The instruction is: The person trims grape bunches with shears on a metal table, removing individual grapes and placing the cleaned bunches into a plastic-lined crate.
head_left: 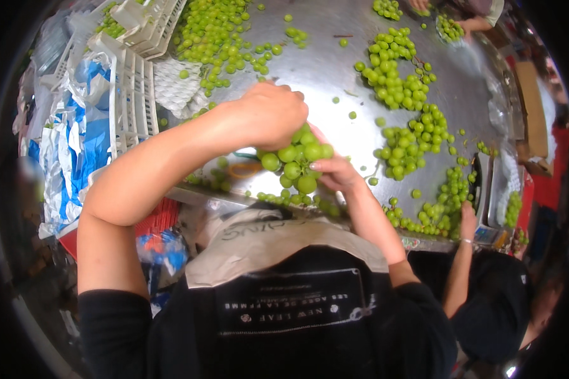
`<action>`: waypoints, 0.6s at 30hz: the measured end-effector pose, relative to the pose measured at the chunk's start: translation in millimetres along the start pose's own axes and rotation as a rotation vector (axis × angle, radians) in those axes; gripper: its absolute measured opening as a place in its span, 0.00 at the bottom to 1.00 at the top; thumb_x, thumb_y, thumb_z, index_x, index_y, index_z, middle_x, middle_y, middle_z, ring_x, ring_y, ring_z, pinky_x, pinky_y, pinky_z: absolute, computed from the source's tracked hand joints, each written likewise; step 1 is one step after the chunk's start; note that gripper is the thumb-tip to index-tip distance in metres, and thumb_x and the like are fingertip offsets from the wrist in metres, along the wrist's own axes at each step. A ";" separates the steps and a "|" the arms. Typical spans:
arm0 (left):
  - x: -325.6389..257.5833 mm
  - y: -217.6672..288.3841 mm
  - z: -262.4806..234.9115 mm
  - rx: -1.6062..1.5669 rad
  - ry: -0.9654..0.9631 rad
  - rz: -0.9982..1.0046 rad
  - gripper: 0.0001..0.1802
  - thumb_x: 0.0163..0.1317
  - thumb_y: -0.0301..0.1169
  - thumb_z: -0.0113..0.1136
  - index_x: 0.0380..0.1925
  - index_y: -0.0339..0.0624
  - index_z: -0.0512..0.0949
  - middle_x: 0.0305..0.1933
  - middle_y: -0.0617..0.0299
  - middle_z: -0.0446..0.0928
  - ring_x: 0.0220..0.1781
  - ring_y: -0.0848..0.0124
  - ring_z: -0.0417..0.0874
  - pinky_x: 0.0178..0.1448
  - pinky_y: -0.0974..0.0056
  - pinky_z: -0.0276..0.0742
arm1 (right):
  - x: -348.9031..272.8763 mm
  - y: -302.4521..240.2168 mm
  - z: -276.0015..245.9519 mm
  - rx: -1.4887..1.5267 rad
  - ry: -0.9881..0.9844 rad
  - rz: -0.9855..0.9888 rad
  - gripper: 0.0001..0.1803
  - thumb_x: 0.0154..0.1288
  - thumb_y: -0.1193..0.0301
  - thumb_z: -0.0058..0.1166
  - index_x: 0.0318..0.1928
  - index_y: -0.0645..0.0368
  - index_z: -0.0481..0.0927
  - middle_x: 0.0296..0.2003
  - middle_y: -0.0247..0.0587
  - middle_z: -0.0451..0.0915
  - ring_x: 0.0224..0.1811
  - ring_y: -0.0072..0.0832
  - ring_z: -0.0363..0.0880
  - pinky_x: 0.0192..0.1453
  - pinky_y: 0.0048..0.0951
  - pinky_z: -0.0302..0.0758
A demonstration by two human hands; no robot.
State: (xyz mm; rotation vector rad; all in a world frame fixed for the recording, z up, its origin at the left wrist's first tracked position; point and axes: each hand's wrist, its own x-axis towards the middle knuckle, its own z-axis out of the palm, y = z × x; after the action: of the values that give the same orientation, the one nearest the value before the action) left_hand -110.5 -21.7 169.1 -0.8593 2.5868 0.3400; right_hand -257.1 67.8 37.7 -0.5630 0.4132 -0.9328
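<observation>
A bunch of green grapes (300,161) is raised above the near edge of the metal table. My right hand (340,174) grips it from the right, the thumb against the grapes and the other fingers partly behind them. Directly over the bunch's upper end, my left hand (273,117) is closed with its back toward me; the fingertips and whatever they hold are hidden. Loose grapes (221,177) and an orange loop (243,169) lie on the table just left of the bunch.
Many loose grapes (212,38) cover the far left of the metal table (325,72). White crates (133,88) and a white-and-blue plastic bag (85,126) stand left. Grape bunches (395,69) line the right. A co-worker's hand (466,218) touches grapes at near right; another's hands (474,25) are far right.
</observation>
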 end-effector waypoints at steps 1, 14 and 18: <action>0.5 -1.0 0.3 0.001 0.010 0.006 0.11 0.44 0.25 0.54 0.29 0.33 0.79 0.39 0.47 0.76 0.43 0.53 0.78 0.50 0.55 0.73 | -0.8 -1.3 0.7 0.007 -0.006 -0.001 0.52 0.44 0.72 0.61 0.69 0.58 0.47 0.61 0.44 0.62 0.63 0.35 0.63 0.65 0.36 0.61; 1.6 -18.9 -9.8 -0.447 -0.177 -0.028 0.13 0.40 0.26 0.60 0.30 0.37 0.81 0.29 0.50 0.80 0.34 0.60 0.81 0.39 0.59 0.75 | -5.7 -0.8 -2.1 0.003 -0.133 0.077 0.51 0.44 0.73 0.61 0.68 0.62 0.48 0.63 0.43 0.61 0.65 0.33 0.61 0.68 0.36 0.57; 7.3 -23.5 -1.5 -0.370 -0.266 0.034 0.13 0.40 0.29 0.62 0.28 0.34 0.80 0.26 0.51 0.80 0.31 0.62 0.81 0.35 0.61 0.75 | -7.1 6.9 -6.1 0.037 -0.149 0.132 0.49 0.44 0.74 0.61 0.68 0.62 0.50 0.63 0.45 0.61 0.65 0.35 0.60 0.68 0.37 0.56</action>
State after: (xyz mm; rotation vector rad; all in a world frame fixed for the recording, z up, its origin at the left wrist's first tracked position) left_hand -101.8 -44.4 164.8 -0.8234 2.3269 0.9001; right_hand -260.0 75.3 29.3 -0.5606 0.2945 -0.7652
